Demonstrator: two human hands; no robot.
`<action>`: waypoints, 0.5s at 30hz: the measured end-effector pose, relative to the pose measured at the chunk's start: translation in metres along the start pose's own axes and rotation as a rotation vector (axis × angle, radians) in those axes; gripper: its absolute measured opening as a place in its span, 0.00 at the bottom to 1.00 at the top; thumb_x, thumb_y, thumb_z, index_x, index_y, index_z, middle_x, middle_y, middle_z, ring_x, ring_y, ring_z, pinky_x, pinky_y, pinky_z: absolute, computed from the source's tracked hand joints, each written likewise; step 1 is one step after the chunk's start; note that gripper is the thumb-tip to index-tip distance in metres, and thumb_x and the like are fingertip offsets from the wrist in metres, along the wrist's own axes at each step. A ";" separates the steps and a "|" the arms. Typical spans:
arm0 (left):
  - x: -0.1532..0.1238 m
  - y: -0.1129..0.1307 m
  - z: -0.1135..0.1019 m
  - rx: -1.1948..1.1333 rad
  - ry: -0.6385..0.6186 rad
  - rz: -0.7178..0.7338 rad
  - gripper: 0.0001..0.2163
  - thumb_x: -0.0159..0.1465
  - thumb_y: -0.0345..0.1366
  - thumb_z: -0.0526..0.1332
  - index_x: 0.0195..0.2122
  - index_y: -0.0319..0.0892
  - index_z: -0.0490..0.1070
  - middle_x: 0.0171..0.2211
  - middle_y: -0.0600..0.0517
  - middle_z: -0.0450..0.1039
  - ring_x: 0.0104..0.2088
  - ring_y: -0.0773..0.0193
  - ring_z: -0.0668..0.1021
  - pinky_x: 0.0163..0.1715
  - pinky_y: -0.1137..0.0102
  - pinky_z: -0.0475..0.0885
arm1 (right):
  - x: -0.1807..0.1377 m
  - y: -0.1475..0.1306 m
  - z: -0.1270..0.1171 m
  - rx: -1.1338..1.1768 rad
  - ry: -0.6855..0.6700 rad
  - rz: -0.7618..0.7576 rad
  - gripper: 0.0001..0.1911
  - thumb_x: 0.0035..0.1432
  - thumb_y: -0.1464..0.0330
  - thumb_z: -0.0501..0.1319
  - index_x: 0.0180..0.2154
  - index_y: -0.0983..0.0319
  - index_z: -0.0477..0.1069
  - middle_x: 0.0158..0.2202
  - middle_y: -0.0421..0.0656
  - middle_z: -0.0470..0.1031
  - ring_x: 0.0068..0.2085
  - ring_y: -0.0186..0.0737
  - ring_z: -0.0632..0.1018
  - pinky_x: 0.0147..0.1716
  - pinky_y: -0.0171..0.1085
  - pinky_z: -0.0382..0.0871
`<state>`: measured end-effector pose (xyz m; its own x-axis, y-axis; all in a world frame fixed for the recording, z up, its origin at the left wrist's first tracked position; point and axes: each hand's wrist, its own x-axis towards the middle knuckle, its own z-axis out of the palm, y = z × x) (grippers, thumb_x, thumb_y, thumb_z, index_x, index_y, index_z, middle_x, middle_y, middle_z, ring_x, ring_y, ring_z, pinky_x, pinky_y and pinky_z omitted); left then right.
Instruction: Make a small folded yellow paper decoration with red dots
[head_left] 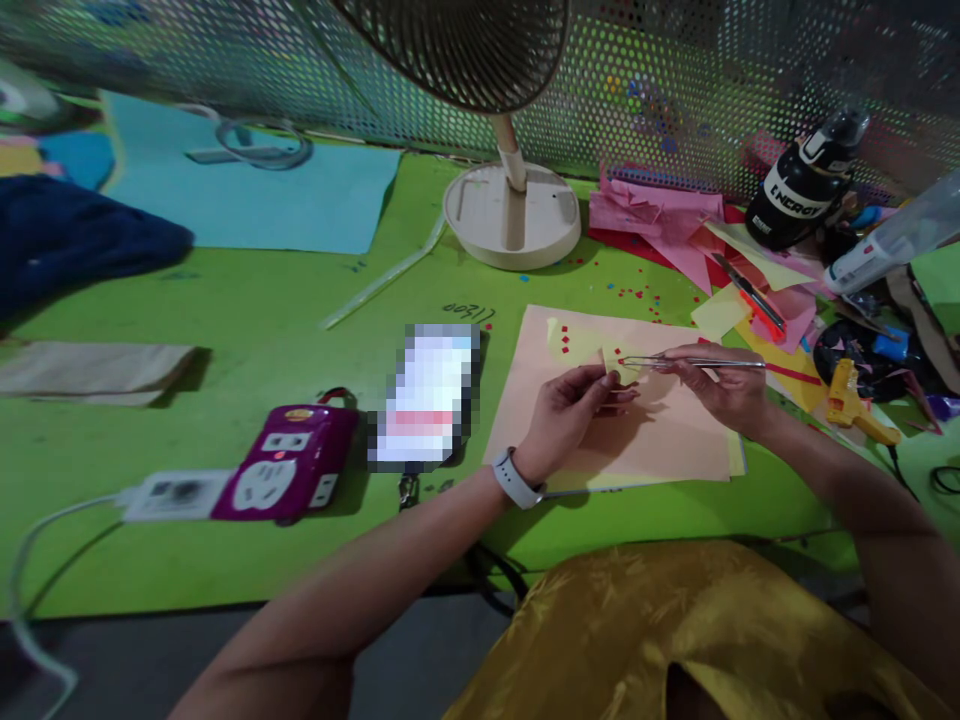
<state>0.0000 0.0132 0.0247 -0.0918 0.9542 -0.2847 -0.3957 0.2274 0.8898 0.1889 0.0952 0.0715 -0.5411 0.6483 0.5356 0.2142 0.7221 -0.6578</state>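
My right hand (724,385) is closed around a pair of metal tweezers (697,362), whose tips point left. At those tips are tiny red paper squares (619,353) on a small yellow paper strip (611,362). My left hand (574,405), wearing a pale wristband, pinches that strip between thumb and fingers. Both hands are above a stack of peach paper sheets (525,400). On the stack's top lies another yellow paper piece (559,338) with several red squares on or beside it. Whether the tweezers grip a square is too small to tell.
A fan (514,215) stands at the back. Left of the paper lie a phone (427,395) and a purple power socket (289,465). On the right are a black bottle (799,185), a cutter knife (750,290), a yellow glue gun (847,400) and paper scraps (660,215).
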 end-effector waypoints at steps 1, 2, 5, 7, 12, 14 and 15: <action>0.000 0.000 0.000 0.000 -0.001 0.001 0.20 0.53 0.51 0.72 0.37 0.40 0.74 0.33 0.46 0.83 0.36 0.55 0.84 0.38 0.63 0.81 | 0.000 0.000 0.000 -0.003 0.001 -0.006 0.07 0.62 0.65 0.63 0.39 0.57 0.80 0.35 0.41 0.84 0.34 0.38 0.84 0.35 0.36 0.81; 0.000 0.000 0.000 -0.002 -0.001 0.002 0.20 0.53 0.50 0.72 0.37 0.40 0.75 0.33 0.46 0.83 0.36 0.56 0.84 0.38 0.63 0.81 | 0.000 0.000 0.000 -0.003 0.005 -0.015 0.07 0.62 0.65 0.63 0.39 0.57 0.80 0.35 0.41 0.84 0.35 0.37 0.84 0.36 0.36 0.81; 0.001 -0.001 0.000 -0.012 0.001 0.002 0.19 0.53 0.50 0.72 0.36 0.40 0.74 0.32 0.47 0.82 0.36 0.56 0.85 0.38 0.63 0.81 | 0.001 -0.001 0.000 -0.002 0.026 -0.048 0.07 0.62 0.67 0.63 0.39 0.58 0.80 0.35 0.42 0.84 0.35 0.37 0.84 0.36 0.35 0.81; 0.001 -0.001 0.000 -0.018 0.004 -0.001 0.19 0.53 0.49 0.72 0.36 0.40 0.74 0.32 0.47 0.82 0.36 0.56 0.85 0.38 0.64 0.81 | 0.000 0.000 0.000 -0.007 0.030 -0.053 0.07 0.62 0.67 0.63 0.39 0.57 0.80 0.35 0.42 0.84 0.35 0.37 0.84 0.35 0.35 0.81; 0.000 0.000 0.000 -0.016 0.006 0.002 0.19 0.52 0.49 0.72 0.36 0.40 0.74 0.32 0.47 0.82 0.37 0.54 0.85 0.39 0.63 0.81 | -0.002 -0.001 -0.002 -0.003 0.035 -0.071 0.07 0.62 0.67 0.63 0.40 0.57 0.80 0.36 0.41 0.84 0.34 0.37 0.84 0.34 0.36 0.81; 0.001 -0.001 0.000 -0.016 0.008 0.005 0.19 0.52 0.49 0.72 0.36 0.40 0.74 0.32 0.47 0.82 0.37 0.54 0.85 0.39 0.63 0.81 | -0.002 -0.002 -0.002 -0.008 0.036 -0.101 0.07 0.62 0.68 0.63 0.40 0.57 0.80 0.35 0.41 0.84 0.34 0.37 0.84 0.34 0.35 0.81; 0.001 -0.001 0.000 -0.019 0.009 0.006 0.19 0.52 0.49 0.72 0.36 0.40 0.74 0.32 0.47 0.82 0.37 0.54 0.85 0.38 0.63 0.81 | -0.002 -0.003 -0.003 -0.019 0.031 -0.109 0.07 0.62 0.68 0.63 0.40 0.57 0.80 0.35 0.41 0.84 0.34 0.37 0.84 0.34 0.34 0.81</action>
<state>0.0000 0.0135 0.0235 -0.1024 0.9537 -0.2828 -0.4128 0.2179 0.8844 0.1917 0.0923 0.0734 -0.5363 0.5726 0.6201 0.1706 0.7930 -0.5848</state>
